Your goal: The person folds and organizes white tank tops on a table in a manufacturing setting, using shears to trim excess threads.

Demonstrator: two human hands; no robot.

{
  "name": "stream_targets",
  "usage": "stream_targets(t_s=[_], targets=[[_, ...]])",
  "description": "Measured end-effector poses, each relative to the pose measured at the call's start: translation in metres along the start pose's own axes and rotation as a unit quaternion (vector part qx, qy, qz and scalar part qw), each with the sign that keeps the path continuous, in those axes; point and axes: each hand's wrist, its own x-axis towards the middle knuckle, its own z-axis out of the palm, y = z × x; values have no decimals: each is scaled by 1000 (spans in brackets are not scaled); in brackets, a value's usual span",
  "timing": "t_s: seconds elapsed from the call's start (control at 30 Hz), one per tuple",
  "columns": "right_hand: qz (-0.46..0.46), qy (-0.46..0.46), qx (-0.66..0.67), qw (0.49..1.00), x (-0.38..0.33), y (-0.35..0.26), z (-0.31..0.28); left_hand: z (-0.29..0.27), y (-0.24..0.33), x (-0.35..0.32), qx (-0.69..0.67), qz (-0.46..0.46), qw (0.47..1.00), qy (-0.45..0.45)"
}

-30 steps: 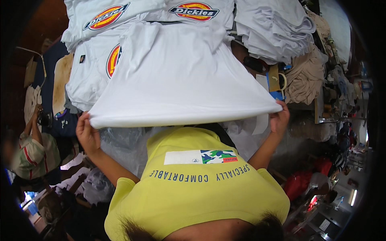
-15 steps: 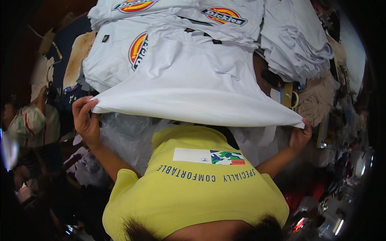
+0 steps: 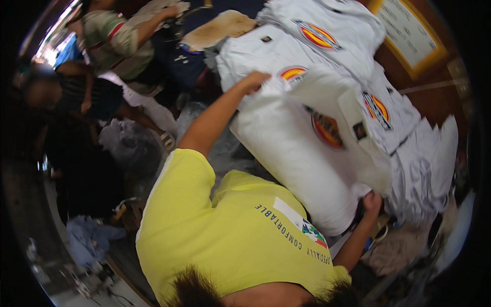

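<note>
A white T-shirt (image 3: 294, 148) is stretched between my two hands, its body bulging and partly lifted off the pile. A red, yellow and dark printed emblem and a small black label show on it. At its far left corner my left hand (image 3: 254, 82) is closed on the fabric, the fingertips partly hidden by cloth. My right hand (image 3: 372, 200) pinches the opposite corner at the near right. Beneath and beyond lie more white T-shirts (image 3: 240, 59) with the same kind of emblem.
At the right stands a folded stack of white shirts (image 3: 427, 171), with beige cloth (image 3: 396, 250) below it. A yellow-framed board (image 3: 409, 36) is at the far right. Another person in a striped shirt (image 3: 110, 33) works at the far left; a second person (image 3: 71, 92) sits nearer.
My hands have raised the T-shirt's edge, turning the cloth so its emblem shows. My left hand has gone farther out over the pile. The view has swung and tilted.
</note>
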Motion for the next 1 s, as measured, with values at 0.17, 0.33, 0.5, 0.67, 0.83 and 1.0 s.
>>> stream_targets(t_s=[0.17,0.33,0.5,0.67,0.83,1.0], targets=[[9,-146,-52,988,-29,10,43,-28,-6,-82,31,6,999,44],[-337,-154,-268,889,-73,-92,30,6,104,-171,-112,196,973,-47],[-459,-130,-418,773,-177,-117,165,7,152,-225,-76,362,925,-84],[-559,-94,-268,779,-189,-148,172,10,178,-279,-136,478,863,-96],[-651,-64,-381,653,-217,-164,172,1,183,-315,-38,606,795,-6],[-583,-122,-290,749,-204,-190,114,12,213,-328,-26,642,763,72]])
